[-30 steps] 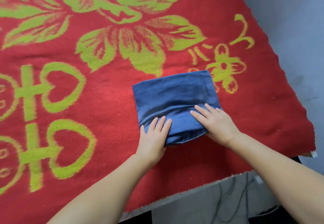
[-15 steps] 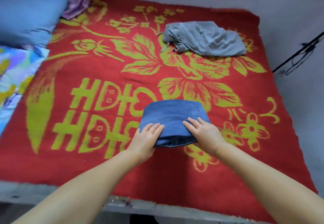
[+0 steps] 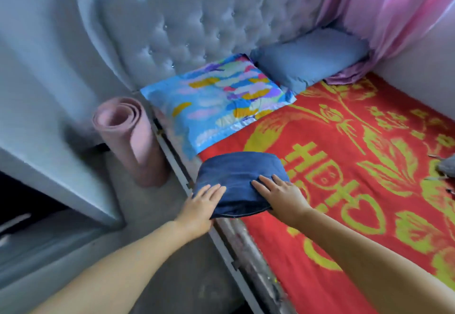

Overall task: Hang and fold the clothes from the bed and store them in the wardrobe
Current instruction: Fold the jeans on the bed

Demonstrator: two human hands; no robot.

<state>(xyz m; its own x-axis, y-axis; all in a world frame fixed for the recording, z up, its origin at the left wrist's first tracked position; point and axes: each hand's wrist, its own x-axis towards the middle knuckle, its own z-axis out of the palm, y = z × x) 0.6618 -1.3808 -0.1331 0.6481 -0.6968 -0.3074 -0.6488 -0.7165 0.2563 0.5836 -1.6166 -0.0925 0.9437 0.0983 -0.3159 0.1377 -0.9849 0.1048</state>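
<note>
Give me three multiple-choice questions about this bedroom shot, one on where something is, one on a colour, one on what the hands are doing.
1. Where does the rolled pink mat stand?
A. On the bed
B. On the floor beside the bed, near the headboard
C. On the blue pillow

2. What colour is the bedspread?
A. Red with yellow-green patterns
B. Plain white
C. Black with stripes

3. How is the folded denim garment held?
A. Left hand alone
B. It lies untouched
C. Between left hand and right hand

Answers: 1 B, the mat stands upright on the floor by the bed frame. 2 A, red cloth with yellow-green flowers. 3 C, each hand has fingers on top of one side of the garment.
</note>
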